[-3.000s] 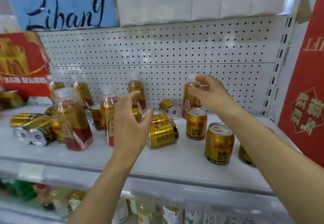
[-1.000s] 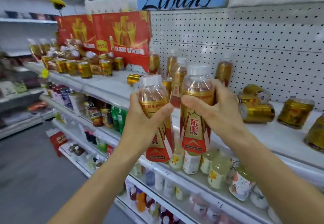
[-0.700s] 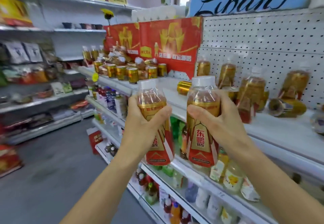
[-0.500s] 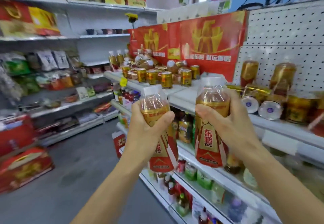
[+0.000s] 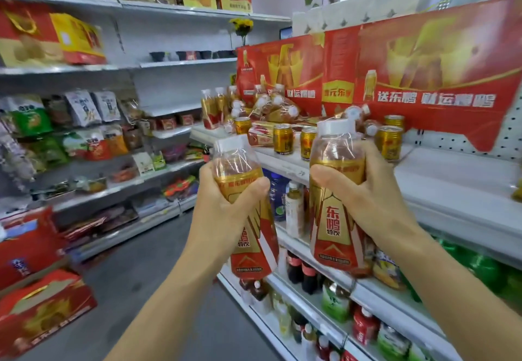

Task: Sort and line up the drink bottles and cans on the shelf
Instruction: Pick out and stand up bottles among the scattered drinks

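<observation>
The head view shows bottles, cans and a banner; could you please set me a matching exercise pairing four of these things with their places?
Things:
1. White-capped amber drink bottle, smaller-looking
2. White-capped amber drink bottle with fully visible red label
3. Gold drink cans
4. Red promotional banner

Places:
A. standing on the white shelf
B. held in the right hand
C. against the pegboard
D. held in the left hand

Pairs: 1-D, 2-B, 3-A, 4-C

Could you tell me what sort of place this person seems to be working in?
Most likely a small grocery or convenience store. White shelving runs along an aisle, stocked with snack bags, gold cans sit before a red promotional banner, and each hand holds a drink bottle.
</observation>
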`<state>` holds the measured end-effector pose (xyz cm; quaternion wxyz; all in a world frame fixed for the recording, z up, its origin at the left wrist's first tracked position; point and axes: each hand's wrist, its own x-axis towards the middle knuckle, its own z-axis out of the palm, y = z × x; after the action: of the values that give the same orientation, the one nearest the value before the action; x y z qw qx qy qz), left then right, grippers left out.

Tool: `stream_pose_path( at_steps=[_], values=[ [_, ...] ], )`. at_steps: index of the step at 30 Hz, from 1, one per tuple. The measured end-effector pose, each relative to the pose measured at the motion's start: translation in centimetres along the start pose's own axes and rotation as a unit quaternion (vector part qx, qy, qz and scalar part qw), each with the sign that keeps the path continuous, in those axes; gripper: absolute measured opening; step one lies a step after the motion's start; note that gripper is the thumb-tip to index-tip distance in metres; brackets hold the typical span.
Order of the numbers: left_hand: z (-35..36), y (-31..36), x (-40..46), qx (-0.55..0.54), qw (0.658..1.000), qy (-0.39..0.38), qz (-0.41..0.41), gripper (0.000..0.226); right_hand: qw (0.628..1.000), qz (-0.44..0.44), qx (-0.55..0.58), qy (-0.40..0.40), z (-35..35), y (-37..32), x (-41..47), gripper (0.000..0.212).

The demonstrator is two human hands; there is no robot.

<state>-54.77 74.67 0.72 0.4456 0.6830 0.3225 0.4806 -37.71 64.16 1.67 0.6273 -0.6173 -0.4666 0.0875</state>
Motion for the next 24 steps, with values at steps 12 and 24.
stream_pose_path(
  at_steps=[12, 24],
  values=[
    [-7.1, -9.6, 24.4, 0.007, 1.000, 0.016, 0.011, 0.058, 0.999, -0.014, 0.009, -0.031, 17.1, 5.6, 20.6, 0.051],
    [-14.6, -19.6, 48.3, 0.005, 0.998, -0.041, 0.038, 0.056, 0.999, 0.017, -0.005, 0.045, 33.8, 9.9, 34.8, 0.049]
  ],
)
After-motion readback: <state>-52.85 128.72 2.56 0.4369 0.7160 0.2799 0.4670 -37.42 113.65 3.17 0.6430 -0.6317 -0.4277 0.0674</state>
